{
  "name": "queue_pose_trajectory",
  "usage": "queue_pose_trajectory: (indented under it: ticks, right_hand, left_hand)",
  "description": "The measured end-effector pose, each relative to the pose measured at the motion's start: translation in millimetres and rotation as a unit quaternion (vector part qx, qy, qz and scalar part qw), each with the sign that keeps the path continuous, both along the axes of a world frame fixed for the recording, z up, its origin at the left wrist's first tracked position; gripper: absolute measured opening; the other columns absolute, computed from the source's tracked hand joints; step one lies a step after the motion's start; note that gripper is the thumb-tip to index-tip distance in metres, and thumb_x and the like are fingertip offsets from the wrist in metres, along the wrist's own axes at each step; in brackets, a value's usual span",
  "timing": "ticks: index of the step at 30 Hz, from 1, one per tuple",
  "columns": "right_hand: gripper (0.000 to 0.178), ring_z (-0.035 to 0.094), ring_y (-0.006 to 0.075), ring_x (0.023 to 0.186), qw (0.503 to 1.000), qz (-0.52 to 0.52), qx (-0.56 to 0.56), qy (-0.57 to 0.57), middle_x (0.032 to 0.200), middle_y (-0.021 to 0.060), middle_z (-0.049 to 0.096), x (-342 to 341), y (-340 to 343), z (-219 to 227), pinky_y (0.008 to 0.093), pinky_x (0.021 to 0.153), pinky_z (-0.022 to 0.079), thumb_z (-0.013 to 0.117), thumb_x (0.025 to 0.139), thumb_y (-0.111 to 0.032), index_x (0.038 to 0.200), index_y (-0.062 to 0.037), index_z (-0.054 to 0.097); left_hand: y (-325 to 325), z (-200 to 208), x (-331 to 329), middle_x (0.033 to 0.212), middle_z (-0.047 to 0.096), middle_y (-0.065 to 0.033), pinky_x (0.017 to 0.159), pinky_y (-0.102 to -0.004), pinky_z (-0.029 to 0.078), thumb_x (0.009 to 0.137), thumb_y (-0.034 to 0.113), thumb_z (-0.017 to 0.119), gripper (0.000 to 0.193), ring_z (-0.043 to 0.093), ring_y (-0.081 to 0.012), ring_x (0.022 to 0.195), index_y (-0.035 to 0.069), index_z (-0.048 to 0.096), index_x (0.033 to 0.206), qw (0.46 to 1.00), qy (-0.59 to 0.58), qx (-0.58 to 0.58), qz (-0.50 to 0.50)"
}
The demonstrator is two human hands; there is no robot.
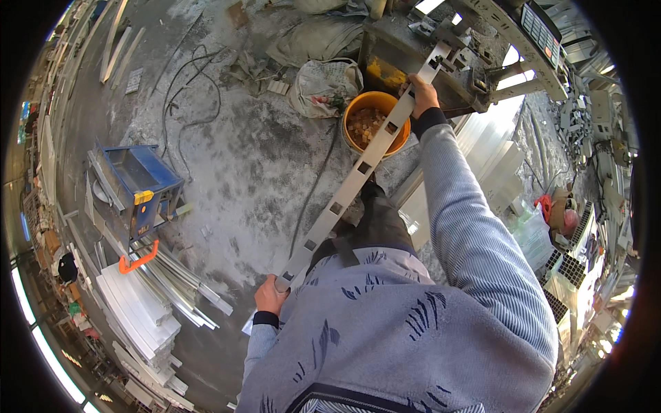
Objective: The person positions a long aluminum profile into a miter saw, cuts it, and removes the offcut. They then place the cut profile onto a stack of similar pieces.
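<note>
A long silvery metal profile [353, 180] with a row of square holes slants across the view, from near my left side up to the machine at the far right. My left hand [271, 296] is closed round its near end. Farther along, my right hand [423, 95] grips it close to the machine [396, 48], a dark metal bench with tooling on top. The profile's far end lies at the tooling; whether it sits inside a slot I cannot tell. Below the profile stands an orange bucket [352, 109] holding many small cut pieces.
A white sack [325, 88] slumps beside the bucket. A blue machine [141, 180] with an orange handle [140, 257] stands at left, by stacked white profiles [141, 310]. Black cable [167, 113] trails over the dusty floor. Crates and plastic bags [533, 237] crowd the right.
</note>
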State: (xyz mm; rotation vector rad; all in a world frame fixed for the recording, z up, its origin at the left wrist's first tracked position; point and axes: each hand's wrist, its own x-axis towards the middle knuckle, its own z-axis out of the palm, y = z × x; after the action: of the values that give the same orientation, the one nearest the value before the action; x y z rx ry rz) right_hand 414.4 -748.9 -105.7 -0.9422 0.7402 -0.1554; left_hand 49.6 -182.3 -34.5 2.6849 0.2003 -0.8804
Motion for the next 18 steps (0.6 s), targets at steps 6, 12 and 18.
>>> queue_pose_trajectory:
  ticks: [6, 12, 18]
  right_hand:
    - [0.016, 0.066, 0.027, 0.07, 0.998, 0.046, 0.022, 0.025, 0.083, 0.0109, 0.066, 4, -18, -15, 0.0403, 0.062, 0.056, 0.07, 0.088, -0.012, 0.096, -0.0019, 0.061]
    - [0.037, 0.069, 0.0334, 0.105, 0.704, 0.19, -0.681, -0.064, 0.111, 0.0182, 0.071, -22, -45, -42, 0.0409, 0.09, 0.055, 0.068, 0.088, -0.009, 0.123, -0.0005, 0.061]
    - [0.042, 0.061, 0.032, 0.121, 0.661, 0.296, -0.687, -0.061, 0.135, 0.0153, 0.063, -22, -78, -61, 0.0442, 0.1, 0.052, 0.056, 0.097, -0.029, 0.131, -0.0058, 0.063]
  left_hand:
    - [2, -20, -12, 0.088, 0.072, -0.0198, 0.071, -0.0516, 0.054, 0.071, 0.033, 0.082, 0.044, 0.069, -0.0426, 0.086, 0.012, 0.063, 0.106, 1.0, -0.009, 0.022, -0.001]
    - [4, -14, -12, 0.087, 0.071, -0.0189, 0.072, -0.0519, 0.054, 0.075, 0.03, 0.076, 0.036, 0.068, -0.0425, 0.085, 0.01, 0.062, 0.101, 0.998, -0.044, -0.037, -0.031]
    - [-20, -10, -16, 0.097, 0.07, -0.02, 0.078, -0.0541, 0.052, 0.077, 0.023, 0.071, 0.033, 0.066, -0.0441, 0.09, 0.006, 0.061, 0.104, 0.996, -0.064, -0.049, 0.032]
